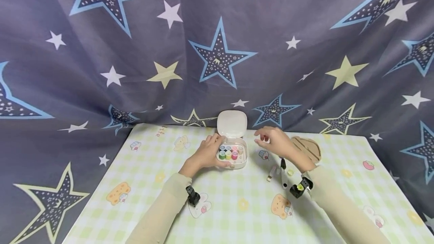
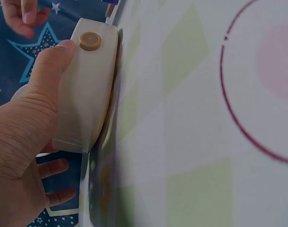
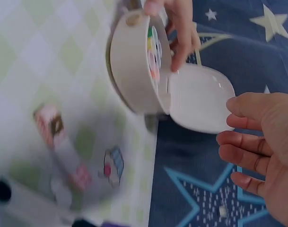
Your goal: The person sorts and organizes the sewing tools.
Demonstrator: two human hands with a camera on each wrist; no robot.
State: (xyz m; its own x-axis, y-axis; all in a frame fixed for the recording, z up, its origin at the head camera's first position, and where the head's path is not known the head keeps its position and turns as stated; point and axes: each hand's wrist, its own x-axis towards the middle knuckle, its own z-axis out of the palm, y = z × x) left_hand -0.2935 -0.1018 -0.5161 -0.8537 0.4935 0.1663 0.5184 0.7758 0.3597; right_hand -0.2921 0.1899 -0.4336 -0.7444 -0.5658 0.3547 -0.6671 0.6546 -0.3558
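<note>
A small white box (image 1: 241, 164) stands on the table with its lid (image 1: 232, 122) raised at the back. Inside are several small spools (image 1: 228, 155) in green, yellow, pink and blue, seemingly of thread. My left hand (image 1: 207, 151) grips the box by its left side, the thumb along the front near a round tan button (image 2: 90, 41). To the right of the box my right hand (image 1: 276, 141) hovers in the air, its fingers loosely bent and holding nothing. In the right wrist view its fingertips appear close to the lid (image 3: 200, 98); whether they touch cannot be told.
Below the right forearm lie a black-and-white slim tool (image 1: 284, 173), a small pinkish tube-like piece (image 1: 271, 173) and a small yellow-green round item (image 1: 290, 172). A brown grooved board (image 1: 310, 147) sits behind that forearm. A star-patterned curtain (image 1: 217, 97) hangs along the table's back edge.
</note>
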